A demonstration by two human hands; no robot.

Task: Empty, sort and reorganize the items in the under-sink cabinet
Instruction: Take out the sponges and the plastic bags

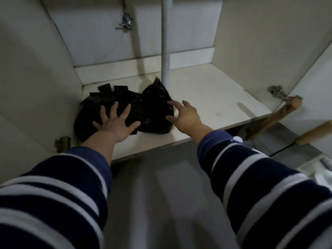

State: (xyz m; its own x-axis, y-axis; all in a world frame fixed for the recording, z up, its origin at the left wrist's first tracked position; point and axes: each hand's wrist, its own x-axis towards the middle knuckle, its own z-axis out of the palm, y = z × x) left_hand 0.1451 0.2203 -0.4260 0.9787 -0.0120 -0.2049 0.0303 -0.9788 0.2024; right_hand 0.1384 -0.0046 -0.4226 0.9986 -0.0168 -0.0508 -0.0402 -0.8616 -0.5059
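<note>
Black plastic bags [125,108], glossy, no print, piled at approx. 9 o'clock on the cabinet floor [206,97], which is off-white w/ grey smudges. Side walls [32,72] cream/beige; back panel [100,33] pale grey-white. Drain hose [165,42] at 12 o'clock: white-grey, ribbed. Valve [126,22] at 11 o'clock: silver metal. Hinges [275,90]: dull silver. Sleeves [59,191], both arms: navy w/ white horiz. stripes; cuffs a lighter, plain blue. Wooden handles [274,117] at 3 o'clock: light brown, one mottled darker. Cord [282,150] at 4 o'clock: black. Room floor [161,186] at 6 o'clock: grey. White cloth [321,177] at 4 o'clock.
</note>
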